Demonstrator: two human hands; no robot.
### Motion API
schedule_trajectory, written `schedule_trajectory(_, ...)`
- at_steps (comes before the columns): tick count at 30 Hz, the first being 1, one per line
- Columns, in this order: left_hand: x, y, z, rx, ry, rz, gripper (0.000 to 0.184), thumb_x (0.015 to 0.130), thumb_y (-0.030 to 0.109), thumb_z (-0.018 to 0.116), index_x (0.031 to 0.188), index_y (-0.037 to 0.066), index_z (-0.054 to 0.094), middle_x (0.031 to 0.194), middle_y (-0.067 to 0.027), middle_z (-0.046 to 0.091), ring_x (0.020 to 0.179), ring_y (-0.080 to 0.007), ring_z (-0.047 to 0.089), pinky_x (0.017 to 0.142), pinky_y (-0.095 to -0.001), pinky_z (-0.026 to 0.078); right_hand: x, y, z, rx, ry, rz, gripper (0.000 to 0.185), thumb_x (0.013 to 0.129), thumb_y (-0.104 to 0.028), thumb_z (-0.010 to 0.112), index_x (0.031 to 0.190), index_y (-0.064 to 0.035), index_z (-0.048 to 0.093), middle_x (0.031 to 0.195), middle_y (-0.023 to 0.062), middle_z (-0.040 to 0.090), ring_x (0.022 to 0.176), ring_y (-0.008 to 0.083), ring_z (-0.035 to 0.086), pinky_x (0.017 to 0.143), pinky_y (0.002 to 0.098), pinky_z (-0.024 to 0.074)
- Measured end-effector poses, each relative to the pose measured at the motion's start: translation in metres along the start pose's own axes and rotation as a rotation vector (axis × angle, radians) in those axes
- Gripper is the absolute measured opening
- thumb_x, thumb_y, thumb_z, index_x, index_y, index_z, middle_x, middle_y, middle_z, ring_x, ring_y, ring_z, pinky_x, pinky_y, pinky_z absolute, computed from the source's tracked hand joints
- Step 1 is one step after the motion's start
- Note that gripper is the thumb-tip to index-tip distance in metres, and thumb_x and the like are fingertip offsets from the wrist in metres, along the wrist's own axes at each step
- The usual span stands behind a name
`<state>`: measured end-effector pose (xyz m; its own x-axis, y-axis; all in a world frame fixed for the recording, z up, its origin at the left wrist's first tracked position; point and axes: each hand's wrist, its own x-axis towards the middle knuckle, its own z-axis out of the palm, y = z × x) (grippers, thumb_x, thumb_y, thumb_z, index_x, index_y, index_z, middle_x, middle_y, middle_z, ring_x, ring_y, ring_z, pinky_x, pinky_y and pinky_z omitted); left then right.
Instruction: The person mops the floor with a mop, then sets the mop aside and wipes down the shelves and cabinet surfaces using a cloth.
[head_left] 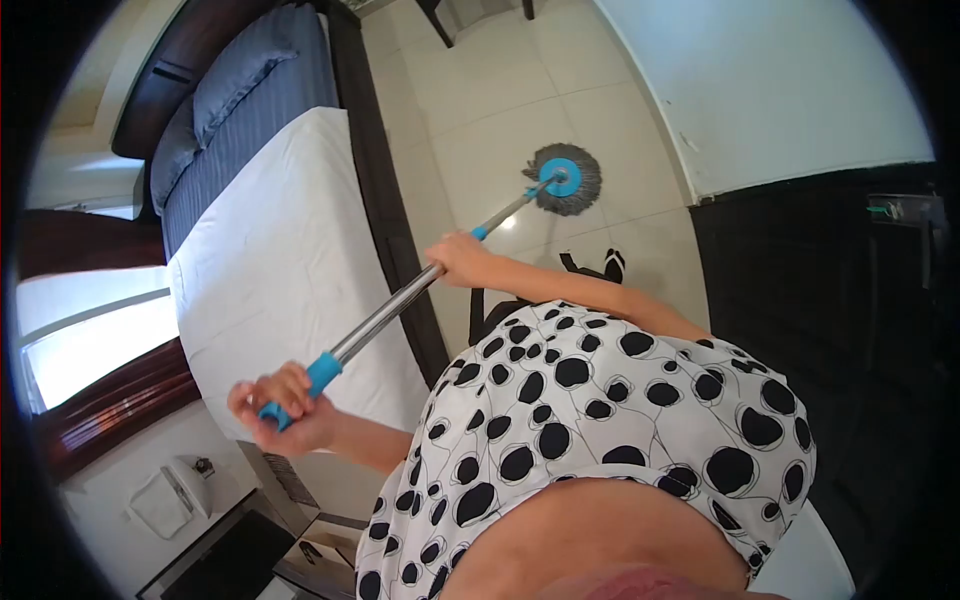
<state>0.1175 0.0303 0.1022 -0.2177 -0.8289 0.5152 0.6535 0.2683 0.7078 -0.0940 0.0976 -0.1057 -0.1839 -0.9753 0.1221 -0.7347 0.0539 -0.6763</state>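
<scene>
A mop with a shiny metal pole [390, 311] runs slantwise across the view. Its round grey mop head [572, 200] with a blue centre lies on the tile floor. My left hand [280, 408] is closed around the blue grip [323, 372] at the pole's top end. Farther down, my right hand [463, 259] wraps round the pole just above a blue collar [479, 233]. The pole passes over the edge of the bed. A dark sandal or shoe with a white strap [614, 265] shows below my right forearm.
On the left stands a bed with a white cover [290, 230], a dark frame [375, 180] and blue-grey pillows [245, 75]. A dark door [800, 290] and a pale wall [780, 90] bound the right side. Dark furniture legs [435, 22] stand on the floor tiles [480, 90] at the top.
</scene>
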Motion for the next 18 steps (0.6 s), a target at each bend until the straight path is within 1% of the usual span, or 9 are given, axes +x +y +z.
schedule_trajectory(3,0.007,0.042,-0.052,0.161,0.085,0.026,0.025,0.088,0.025,0.037,0.096,0.005,0.05,0.046,0.0002,0.036,0.036,-0.0077,0.032,0.045,-0.0262,0.036,0.046,-0.05,0.062,0.025,-0.156,-0.068,0.008,0.061,-0.01,0.063,0.063,-0.0087,0.055,0.062,0.011,0.056,0.066,0.0313,0.055,0.058,0.042,0.0435)
schedule_trajectory(4,-0.014,0.047,0.009,0.238,0.175,0.071,0.024,0.088,0.023,0.037,0.096,0.005,0.05,0.046,0.0002,0.036,0.036,-0.0079,0.032,0.045,-0.0263,0.036,0.025,-0.034,0.021,0.037,-0.183,-0.131,0.009,0.061,-0.01,0.063,0.063,-0.0087,0.055,0.062,0.0109,0.056,0.066,0.031,0.056,0.058,0.042,0.0436)
schedule_trajectory(6,-0.034,0.056,0.008,0.364,0.338,0.131,0.022,0.087,0.021,0.037,0.096,0.005,0.05,0.048,0.0003,0.035,0.036,-0.0082,0.032,0.046,-0.0266,0.036,0.021,-0.04,0.044,0.064,-0.223,-0.199,0.008,0.061,-0.011,0.063,0.063,-0.0085,0.055,0.061,0.0109,0.056,0.064,0.0307,0.056,0.056,0.0421,0.0437)
schedule_trajectory(9,-0.049,0.062,-0.011,0.415,0.45,0.227,0.019,0.087,0.018,0.037,0.095,0.006,0.049,0.05,0.0003,0.034,0.036,-0.0083,0.03,0.045,-0.0262,0.035,0.02,-0.045,0.06,0.082,-0.278,-0.262,0.008,0.062,-0.011,0.063,0.062,-0.0078,0.055,0.061,0.0112,0.056,0.063,0.0308,0.058,0.055,0.0424,0.044)
schedule_trajectory(11,-0.042,0.067,-0.011,0.415,0.397,0.231,0.017,0.085,0.017,0.037,0.092,0.008,0.05,0.051,0.0011,0.035,0.038,-0.0079,0.029,0.048,-0.0259,0.035,0.026,-0.048,0.054,0.047,-0.317,-0.279,0.008,0.062,-0.012,0.063,0.062,-0.0071,0.056,0.061,0.0116,0.057,0.062,0.0309,0.058,0.055,0.0426,0.0443)
schedule_trajectory(12,-0.047,0.06,-0.017,0.411,0.368,0.236,0.016,0.084,0.017,0.038,0.091,0.008,0.05,0.052,0.0015,0.035,0.038,-0.0077,0.029,0.049,-0.0258,0.035,0.025,-0.042,0.055,0.01,-0.326,-0.273,0.008,0.062,-0.012,0.063,0.063,-0.0071,0.056,0.061,0.0118,0.057,0.062,0.0311,0.058,0.055,0.0428,0.0444)
schedule_trajectory(14,-0.05,0.043,-0.018,0.366,0.432,0.239,0.012,0.083,0.016,0.039,0.087,0.008,0.047,0.05,0.0006,0.033,0.037,-0.0076,0.026,0.044,-0.0242,0.033,0.024,-0.03,0.044,-0.066,-0.349,-0.26,0.009,0.062,-0.014,0.062,0.064,-0.0072,0.057,0.061,0.0121,0.057,0.063,0.0316,0.058,0.055,0.0431,0.0447)
schedule_trajectory(16,-0.048,0.014,-0.012,0.299,0.489,0.237,0.008,0.081,0.016,0.04,0.083,0.008,0.043,0.049,0.0007,0.03,0.036,-0.0074,0.025,0.041,-0.0226,0.031,0.026,-0.01,0.025,-0.121,-0.37,-0.159,0.008,0.063,-0.014,0.061,0.066,-0.0076,0.057,0.062,0.0125,0.057,0.063,0.0326,0.058,0.055,0.0439,0.0449)
schedule_trajectory(18,-0.039,-0.016,-0.003,0.152,0.454,0.178,0.009,0.081,0.016,0.04,0.083,0.008,0.043,0.049,0.0001,0.03,0.036,-0.0078,0.025,0.04,-0.0231,0.031,0.036,0.016,-0.009,-0.156,-0.338,-0.083,0.008,0.063,-0.015,0.061,0.066,-0.0085,0.057,0.064,0.0133,0.057,0.069,0.0334,0.058,0.057,0.0441,0.0453)
